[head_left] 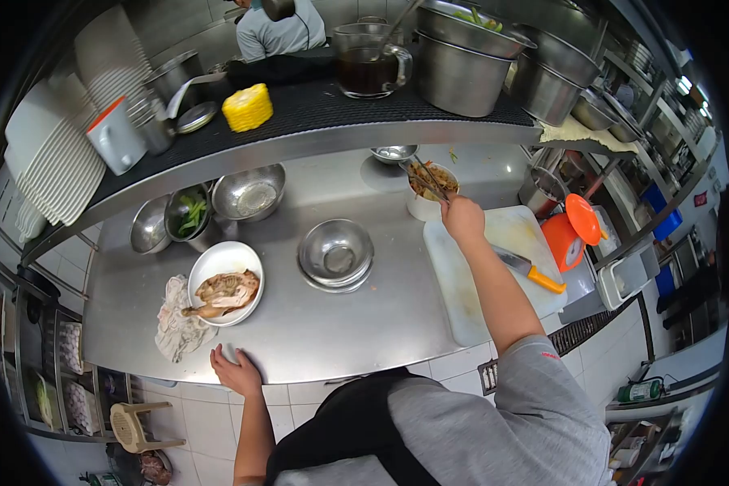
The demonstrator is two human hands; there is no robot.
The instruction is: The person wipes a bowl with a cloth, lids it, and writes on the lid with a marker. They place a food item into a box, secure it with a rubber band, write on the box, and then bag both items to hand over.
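Note:
My right hand (463,219) is closed around metal tongs (429,180). Their far ends reach into a white round container (423,207) of shredded orange-brown food (434,172). At the table's front edge, my left hand (236,371) is open with its fingers apart, holding nothing. Near it stands a white bowl (225,253) with a piece of cooked chicken (225,293) in it. A crumpled stained cloth (180,321) lies beside that bowl. Stacked metal bowls (336,249) occupy the middle of the steel table (397,300).
Right of the stack lies a cutting board (454,283) with an orange-handled knife (535,273), beside an orange scale (565,241). Metal bowls (249,193) stand at back left. A loaded shelf (300,130) overhangs the table's back. Beyond it is another person (279,32).

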